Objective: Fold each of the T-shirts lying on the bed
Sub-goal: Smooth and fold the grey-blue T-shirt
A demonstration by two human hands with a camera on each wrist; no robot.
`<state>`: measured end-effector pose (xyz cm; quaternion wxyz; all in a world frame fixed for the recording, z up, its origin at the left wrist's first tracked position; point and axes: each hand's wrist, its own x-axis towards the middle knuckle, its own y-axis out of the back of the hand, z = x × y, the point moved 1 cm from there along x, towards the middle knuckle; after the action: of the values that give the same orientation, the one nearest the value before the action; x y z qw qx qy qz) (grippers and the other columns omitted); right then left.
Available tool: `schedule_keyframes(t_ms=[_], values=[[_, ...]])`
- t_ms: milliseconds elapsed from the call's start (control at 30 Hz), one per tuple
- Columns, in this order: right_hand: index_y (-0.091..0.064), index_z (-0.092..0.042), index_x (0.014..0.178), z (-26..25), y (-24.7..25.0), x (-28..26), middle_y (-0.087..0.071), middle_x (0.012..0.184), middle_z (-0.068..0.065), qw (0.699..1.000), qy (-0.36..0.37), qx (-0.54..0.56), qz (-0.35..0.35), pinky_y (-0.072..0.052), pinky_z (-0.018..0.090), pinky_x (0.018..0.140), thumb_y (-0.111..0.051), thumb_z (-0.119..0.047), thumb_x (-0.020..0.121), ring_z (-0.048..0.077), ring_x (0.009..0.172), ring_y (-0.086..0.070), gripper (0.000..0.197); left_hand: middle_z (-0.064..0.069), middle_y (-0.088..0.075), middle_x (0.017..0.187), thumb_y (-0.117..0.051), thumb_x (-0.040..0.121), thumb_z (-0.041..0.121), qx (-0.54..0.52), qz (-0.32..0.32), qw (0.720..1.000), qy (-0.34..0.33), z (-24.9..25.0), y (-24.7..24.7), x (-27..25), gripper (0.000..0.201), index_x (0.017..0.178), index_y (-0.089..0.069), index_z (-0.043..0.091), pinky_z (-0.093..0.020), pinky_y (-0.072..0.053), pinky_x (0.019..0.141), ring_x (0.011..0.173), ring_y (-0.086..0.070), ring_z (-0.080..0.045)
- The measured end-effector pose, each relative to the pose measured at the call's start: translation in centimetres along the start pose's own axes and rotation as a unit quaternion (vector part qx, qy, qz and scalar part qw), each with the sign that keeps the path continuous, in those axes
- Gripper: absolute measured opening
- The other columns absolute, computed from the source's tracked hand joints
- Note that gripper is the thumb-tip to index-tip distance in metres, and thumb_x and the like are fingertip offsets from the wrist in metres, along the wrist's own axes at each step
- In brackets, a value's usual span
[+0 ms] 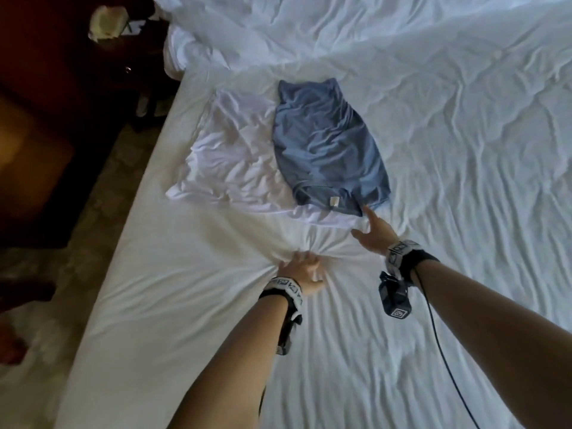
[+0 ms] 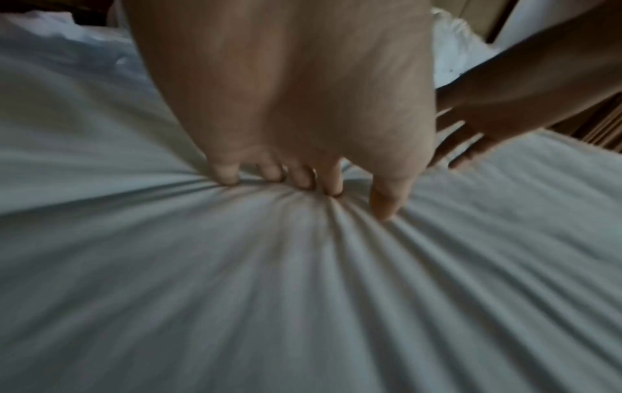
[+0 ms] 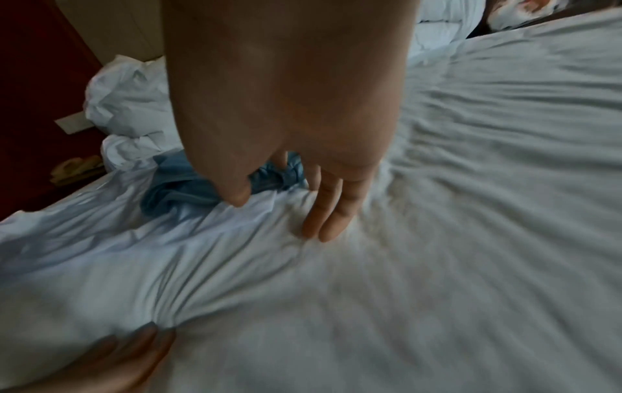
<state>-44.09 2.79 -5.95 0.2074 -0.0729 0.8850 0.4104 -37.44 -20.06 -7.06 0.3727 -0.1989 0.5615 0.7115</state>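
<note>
Nearest to the person, the left hand (image 1: 305,269) is digging its curled fingers (image 2: 304,175) into white cloth low on the bed (image 1: 464,150), bunching it so that creases are fanning out from the grip in every direction. Whether that cloth is the bed sheet or the lower part of the white T-shirt (image 1: 229,156), I cannot tell; white lies on white there.

A little further out, toward one o'clock from that hand, the right hand (image 1: 373,230) is reaching forward with its fingers spread and slack, holding nothing. Its fingertips are arriving right at the near corner of the blue T-shirt (image 1: 328,144), touching or just short of it, and the right wrist view is showing two fingers (image 3: 331,210) lying on the white cloth beside the blue hem.

Beyond both hands, around twelve o'clock, the blue T-shirt is lying lengthwise in a narrow band, overlapping the right side of the white T-shirt, which is spreading crumpled toward ten o'clock near the mattress edge. Furthest away, rumpled white bedding (image 1: 278,29) is heaped at the top.

To my eye the folding is at an early or middle step: the blue one looks partly folded, the white one not. The next move seems to call for the right hand to pinch that blue corner cleanly, without catching the white cloth underneath.
</note>
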Motion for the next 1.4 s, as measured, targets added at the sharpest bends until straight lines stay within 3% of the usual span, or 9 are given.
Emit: schedule_keyframes(t_ms=[267, 433, 533, 633, 700, 867, 1067, 1200, 1400], values=[[-0.030, -0.021, 0.160, 1.5, -0.6, 1.9, -0.050, 0.152, 0.009, 0.993, 0.047, 0.091, 0.055, -0.039, 0.036, 0.110, -0.063, -0.028, 0.097, 0.031, 0.137, -0.050, 0.071, 0.015, 0.009, 0.169, -0.047, 0.101, 0.047, 0.034, 0.046, 0.998, 0.024, -0.1, -1.8, 1.0, 0.074, 0.163, -0.007, 0.040, -0.055, -0.001, 0.127, 0.157, 0.011, -0.016], [-0.042, -0.031, 0.151, 1.8, -1.6, 0.0, -0.072, 0.114, 0.013, 0.976, 0.104, 0.115, 0.150, -0.053, 0.037, 0.091, -0.060, -0.025, 0.092, 0.032, 0.102, -0.068, 0.063, 0.012, 0.007, 0.171, -0.041, 0.100, 0.052, 0.064, 0.088, 0.994, 0.024, -0.3, -3.1, 0.9, 0.074, 0.163, -0.006, 0.039, -0.053, -0.004, 0.126, 0.158, 0.008, -0.018], [-0.047, -0.036, 0.146, 1.3, -1.1, -1.5, -0.070, 0.088, -0.001, 0.958, 0.125, 0.147, 0.211, -0.054, 0.028, 0.071, -0.058, -0.021, 0.091, 0.020, 0.074, -0.068, 0.058, 0.010, 0.003, 0.172, -0.040, 0.101, 0.053, 0.083, 0.103, 0.991, 0.024, -0.1, -3.1, 0.5, 0.072, 0.163, -0.008, 0.037, -0.053, -0.010, 0.126, 0.158, 0.004, -0.019], [-0.050, -0.037, 0.144, 0.3, 0.0, -3.3, -0.068, 0.084, -0.007, 0.941, 0.165, 0.165, 0.245, -0.044, 0.016, 0.054, -0.058, -0.016, 0.090, 0.012, 0.058, -0.062, 0.059, 0.006, -0.018, 0.170, -0.045, 0.100, 0.048, 0.090, 0.114, 0.989, 0.033, 1.0, -1.8, -0.3, 0.065, 0.161, -0.025, 0.037, -0.046, -0.029, 0.123, 0.155, -0.023, -0.022], [-0.050, -0.038, 0.144, -0.3, 0.9, -4.9, -0.069, 0.081, -0.005, 0.931, 0.188, 0.177, 0.259, -0.048, 0.022, 0.053, -0.057, -0.015, 0.087, 0.013, 0.053, -0.060, 0.062, 0.001, -0.040, 0.161, -0.050, 0.100, 0.042, 0.108, 0.122, 0.985, 0.057, 2.1, -0.1, -1.1, 0.058, 0.157, -0.038, 0.036, -0.041, -0.044, 0.113, 0.140, -0.049, -0.027], [-0.050, -0.040, 0.139, -1.8, 4.2, -11.3, -0.072, 0.086, -0.001, 0.889, 0.285, 0.197, 0.300, -0.059, 0.042, 0.071, -0.056, -0.019, 0.082, 0.023, 0.077, -0.070, 0.062, -0.004, -0.045, 0.156, -0.056, 0.096, 0.046, 0.144, 0.271, 0.948, 0.086, 5.1, 3.0, -6.0, 0.068, 0.156, -0.032, 0.026, -0.046, -0.047, 0.104, 0.133, -0.053, -0.032], [-0.054, -0.024, 0.140, -2.8, 10.6, -24.9, -0.044, 0.073, -0.015, 0.832, 0.386, 0.174, 0.357, -0.033, 0.026, 0.062, -0.054, -0.018, 0.082, 0.017, 0.075, -0.047, 0.058, -0.011, -0.052, 0.144, -0.058, 0.095, 0.023, 0.111, 0.450, 0.886, 0.025, 12.0, 1.7, -17.2, 0.054, 0.145, -0.040, 0.013, -0.047, -0.049, 0.097, 0.123, -0.057, -0.037], [-0.061, -0.024, 0.134, -2.4, 15.5, -35.3, -0.067, 0.112, -0.008, 0.819, 0.409, 0.254, 0.313, -0.047, 0.010, 0.079, -0.055, -0.015, 0.086, 0.011, 0.103, -0.062, 0.049, -0.010, -0.053, 0.145, -0.057, 0.096, 0.018, 0.025, 0.468, 0.882, -0.050, 17.3, 1.7, -24.5, 0.056, 0.149, -0.040, 0.017, -0.043, -0.050, 0.098, 0.124, -0.058, -0.035], [-0.073, -0.013, 0.117, -2.4, 21.7, -49.1, -0.075, 0.107, -0.003, 0.782, 0.459, 0.369, 0.205, -0.055, 0.030, 0.077, -0.054, -0.002, 0.084, 0.014, 0.092, -0.069, 0.040, -0.003, -0.063, 0.133, -0.066, 0.095, 0.008, -0.204, 0.443, 0.841, -0.234, 26.7, 3.0, -35.0, 0.045, 0.138, -0.055, 0.015, -0.022, -0.046, 0.073, 0.112, -0.062, -0.018]])
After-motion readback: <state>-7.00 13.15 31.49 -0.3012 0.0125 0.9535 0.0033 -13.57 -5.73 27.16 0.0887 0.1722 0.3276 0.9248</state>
